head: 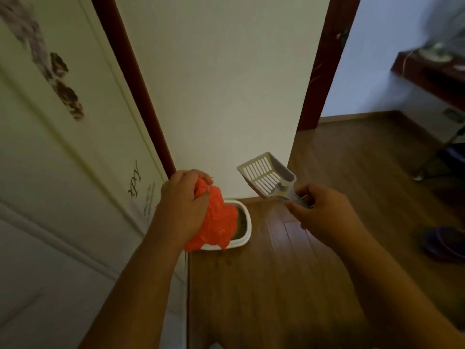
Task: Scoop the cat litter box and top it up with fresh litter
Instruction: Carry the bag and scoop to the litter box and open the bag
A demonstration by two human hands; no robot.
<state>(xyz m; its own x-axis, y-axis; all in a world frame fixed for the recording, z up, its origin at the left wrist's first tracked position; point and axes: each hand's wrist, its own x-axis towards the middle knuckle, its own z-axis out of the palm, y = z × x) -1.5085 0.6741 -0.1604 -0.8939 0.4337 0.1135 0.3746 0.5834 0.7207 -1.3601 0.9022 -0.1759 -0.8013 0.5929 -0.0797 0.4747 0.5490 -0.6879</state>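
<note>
Fingers of the right hand (318, 210) are pinching the handle of a pale grey slotted plastic litter scoop (267, 176), which is riding empty in the air, while the left hand (185, 197) is gripping the bunched neck of a crumpled orange plastic bag (219, 220) hanging above the box. Doing this step well probably means spreading the bag's mouth open and keeping it beside the scoop. Below, a white-rimmed plastic litter box (245, 221) is sitting on the wooden floor (289, 273) against the white wall (221, 96), holding greyish litter, a few grains lying scattered just in front.
</note>
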